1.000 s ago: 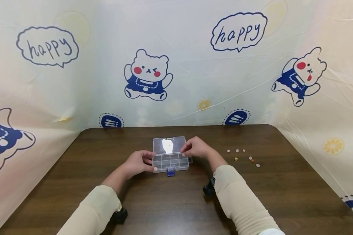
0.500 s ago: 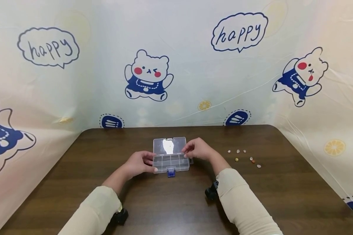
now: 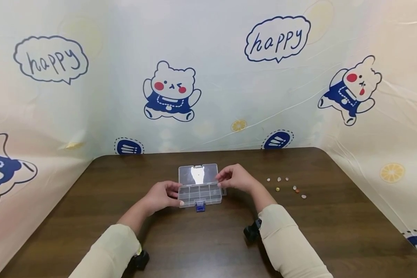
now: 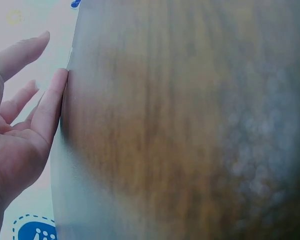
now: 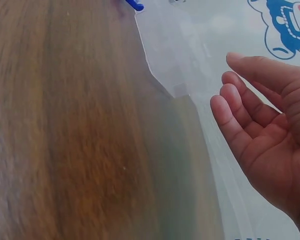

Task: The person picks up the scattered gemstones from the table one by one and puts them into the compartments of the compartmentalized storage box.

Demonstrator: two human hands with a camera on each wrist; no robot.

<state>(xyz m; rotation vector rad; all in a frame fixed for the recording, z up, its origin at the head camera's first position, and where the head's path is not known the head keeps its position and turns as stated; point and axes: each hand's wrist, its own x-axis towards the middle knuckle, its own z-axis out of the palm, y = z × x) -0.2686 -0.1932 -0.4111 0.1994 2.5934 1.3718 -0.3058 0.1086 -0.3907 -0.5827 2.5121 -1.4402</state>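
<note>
**Even Light, One White Glare, Blurred Wrist Views**

In the head view, the light is bright and even on the printed cloth (image 3: 222, 85); its source is out of frame. A white glare sits on the lid (image 3: 187, 175) of my clear box (image 3: 194, 195), and a pale shine on the near tabletop (image 3: 201, 256). Soft shadows lie beside my sleeves (image 3: 111, 243). The left wrist view is hazy: the wood is strongly blurred, with whitish spots, while my left hand (image 4: 17, 145) is clearer. My right hand (image 5: 275, 125) looks fairly sharp.
</note>
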